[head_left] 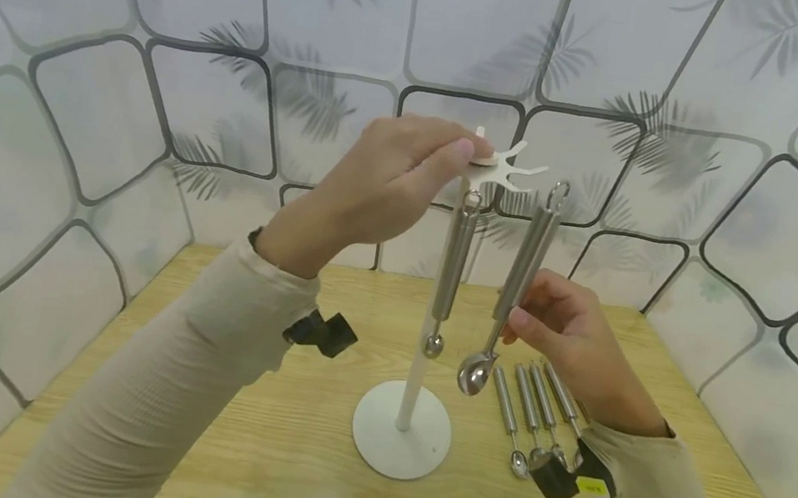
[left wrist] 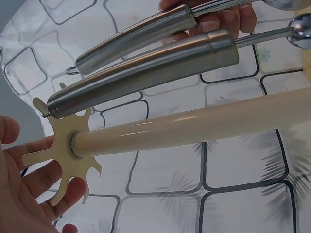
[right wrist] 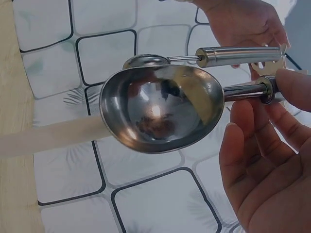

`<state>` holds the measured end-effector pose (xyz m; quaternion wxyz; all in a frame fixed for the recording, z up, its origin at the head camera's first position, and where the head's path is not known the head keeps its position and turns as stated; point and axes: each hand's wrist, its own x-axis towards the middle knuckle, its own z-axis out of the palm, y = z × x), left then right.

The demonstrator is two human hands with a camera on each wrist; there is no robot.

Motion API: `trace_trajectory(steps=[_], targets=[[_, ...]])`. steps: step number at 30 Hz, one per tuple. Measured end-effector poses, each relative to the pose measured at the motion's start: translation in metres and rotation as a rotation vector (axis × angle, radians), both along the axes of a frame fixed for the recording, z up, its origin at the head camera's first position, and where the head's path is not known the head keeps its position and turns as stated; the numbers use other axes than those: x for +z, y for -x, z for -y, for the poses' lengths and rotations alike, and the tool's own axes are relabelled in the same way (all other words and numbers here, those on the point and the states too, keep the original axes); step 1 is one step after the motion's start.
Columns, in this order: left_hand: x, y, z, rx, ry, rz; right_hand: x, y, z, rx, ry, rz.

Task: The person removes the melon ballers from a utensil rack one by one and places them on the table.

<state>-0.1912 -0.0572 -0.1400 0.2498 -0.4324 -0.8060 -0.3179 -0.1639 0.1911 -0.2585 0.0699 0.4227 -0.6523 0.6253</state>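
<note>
A white hanging stand (head_left: pixel 412 402) has a flat top of curved hooks (left wrist: pixel 60 155). My left hand (head_left: pixel 398 169) holds that hook top, thumb above and fingers around its arms in the left wrist view. From one hook hangs a small steel melon baller (head_left: pixel 453 265), its end pointing down. Just right of it, my right hand (head_left: pixel 569 339) pinches a larger steel scoop (head_left: pixel 524 265) near the neck. The scoop is tilted, ring up and bowl (right wrist: pixel 160 109) down. Its ring is apart from the hooks in the head view.
Several steel-handled utensils (head_left: pixel 526 400) lie side by side on the wooden table (head_left: pixel 266 450), right of the stand's round base and partly behind the right wrist. A patterned wall covering (head_left: pixel 345 23) encloses the table at the back and sides.
</note>
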Motion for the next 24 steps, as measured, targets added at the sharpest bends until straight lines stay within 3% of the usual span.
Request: trace_trajectory(steps=[14,24], targets=[[0.000,0.001,0.001,-0.012,0.004,-0.051,-0.024,0.008,-0.036,-0.154,-0.018,0.079],[-0.002,0.000,-0.002,-0.021,-0.019,-0.010,-0.044,0.016,-0.071,-0.214,-0.069,0.154]])
